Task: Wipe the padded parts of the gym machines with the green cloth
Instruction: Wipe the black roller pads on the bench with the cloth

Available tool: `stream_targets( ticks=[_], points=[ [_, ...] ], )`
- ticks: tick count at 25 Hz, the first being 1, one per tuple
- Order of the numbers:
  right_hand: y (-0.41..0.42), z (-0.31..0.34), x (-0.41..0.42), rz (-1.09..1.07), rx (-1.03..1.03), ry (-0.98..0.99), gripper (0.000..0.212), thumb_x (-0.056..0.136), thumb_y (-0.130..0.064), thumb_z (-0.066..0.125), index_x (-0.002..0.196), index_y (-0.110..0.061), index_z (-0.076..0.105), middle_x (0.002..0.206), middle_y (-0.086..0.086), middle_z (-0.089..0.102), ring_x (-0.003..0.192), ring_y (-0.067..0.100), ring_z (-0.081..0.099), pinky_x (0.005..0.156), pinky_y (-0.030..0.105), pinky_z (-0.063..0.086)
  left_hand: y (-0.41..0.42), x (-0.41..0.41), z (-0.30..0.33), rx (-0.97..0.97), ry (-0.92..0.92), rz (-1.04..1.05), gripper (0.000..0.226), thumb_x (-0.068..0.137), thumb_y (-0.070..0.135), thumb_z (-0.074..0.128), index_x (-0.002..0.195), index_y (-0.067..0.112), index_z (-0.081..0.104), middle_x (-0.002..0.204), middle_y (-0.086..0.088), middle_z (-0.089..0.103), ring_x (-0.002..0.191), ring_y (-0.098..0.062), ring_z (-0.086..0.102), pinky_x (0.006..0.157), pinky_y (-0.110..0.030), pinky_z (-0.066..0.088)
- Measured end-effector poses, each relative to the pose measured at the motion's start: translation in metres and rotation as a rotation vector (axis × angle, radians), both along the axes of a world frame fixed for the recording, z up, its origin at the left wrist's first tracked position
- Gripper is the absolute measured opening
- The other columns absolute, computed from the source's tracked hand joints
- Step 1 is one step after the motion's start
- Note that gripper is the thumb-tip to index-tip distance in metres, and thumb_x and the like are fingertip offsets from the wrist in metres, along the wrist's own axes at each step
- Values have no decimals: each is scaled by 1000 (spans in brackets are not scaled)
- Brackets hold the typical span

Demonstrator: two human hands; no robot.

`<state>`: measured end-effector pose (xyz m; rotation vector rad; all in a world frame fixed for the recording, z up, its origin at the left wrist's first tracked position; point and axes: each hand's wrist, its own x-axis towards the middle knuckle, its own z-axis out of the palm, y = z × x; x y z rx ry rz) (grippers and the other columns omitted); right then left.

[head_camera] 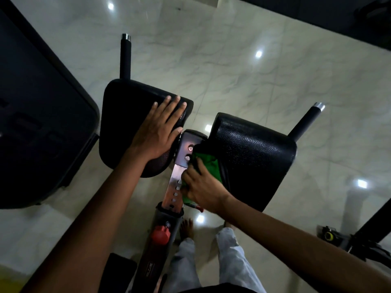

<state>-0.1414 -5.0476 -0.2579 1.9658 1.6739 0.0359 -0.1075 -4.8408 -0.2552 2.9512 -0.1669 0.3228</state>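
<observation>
The right hand (203, 187) has its fingers curled, gripping the crumpled green cloth (208, 163) against the inner edge of the right black leather pad (254, 157). The left hand (157, 132) lies flat, fingers spread, on the left black pad (127, 115). Between them runs a perforated metal post (178, 172), above pale marble floor (254, 70).
</observation>
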Motion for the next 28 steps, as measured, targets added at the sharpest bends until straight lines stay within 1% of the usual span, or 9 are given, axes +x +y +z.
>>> stream_targets(
  ticks=[3, 5, 8, 10, 14, 16, 20, 25, 28],
  points=[
    [-8, 17, 37, -86, 220, -34, 43, 83, -25, 32, 102, -31, 70, 110, 9, 64, 108, 32, 58, 100, 57, 38, 3, 1, -2, 3, -5, 6, 59, 97, 37, 31, 150, 11, 27, 156, -13, 23, 144, -31, 19, 115, -48, 14],
    [-21, 21, 54, -146, 363, -47, 39, 87, -24, 39, 116, -28, 64, 121, 14, 60, 117, 34, 53, 102, 59, 30, 1, 0, -5, 11, -17, 22, 58, 97, 36, 31, 149, 11, 28, 156, -13, 23, 144, -31, 19, 116, -47, 12],
    [-36, 2, 36, -68, 447, -44, 39, 89, -22, 40, 120, -27, 62, 129, 17, 57, 123, 37, 46, 103, 61, 28, -2, -1, -6, 0, -35, 23, 57, 98, 34, 31, 150, 10, 27, 156, -13, 23, 145, -31, 18, 117, -44, 7],
    [-48, -14, 16, 37, 362, 7, 37, 88, -22, 39, 113, -31, 65, 125, 12, 60, 117, 34, 54, 101, 60, 36, -2, -1, -6, -13, -48, 18, 56, 98, 33, 30, 150, 10, 27, 156, -14, 23, 145, -31, 17, 117, -43, 5],
    [-62, -20, 13, 181, 230, 41, 40, 90, -20, 35, 111, -37, 65, 121, 5, 62, 109, 26, 59, 102, 59, 34, -4, -1, -8, -6, -72, 26, 56, 98, 31, 31, 149, 8, 26, 156, -16, 23, 144, -33, 17, 117, -43, 3],
    [-51, -9, 29, 83, 312, 29, 40, 89, -20, 37, 116, -34, 62, 123, 9, 61, 112, 29, 57, 101, 60, 35, -7, -1, -9, -2, -86, 37, 56, 98, 30, 31, 149, 7, 28, 155, -17, 24, 144, -34, 17, 117, -44, 3],
    [-27, 7, 43, -168, 445, -14, 36, 88, -21, 42, 117, -27, 64, 128, 16, 57, 120, 35, 53, 103, 60, 23, -11, -1, -11, 4, -83, 67, 56, 98, 28, 32, 149, 7, 27, 156, -16, 22, 144, -34, 15, 117, -47, 4],
    [-44, -32, -5, 64, 190, 46, 38, 88, -24, 35, 101, -33, 70, 122, 5, 62, 115, 29, 56, 103, 59, 35, -11, -3, -7, -13, -74, 62, 56, 98, 29, 30, 149, 8, 26, 156, -16, 21, 145, -33, 14, 117, -47, 4],
    [-79, -50, -14, 229, 45, 46, 39, 88, -26, 36, 100, -32, 72, 123, 0, 60, 115, 25, 55, 109, 59, 27, -9, -3, -7, -8, -64, 55, 56, 98, 30, 28, 150, 8, 25, 156, -15, 21, 145, -33, 14, 117, -46, 4]
  ],
)
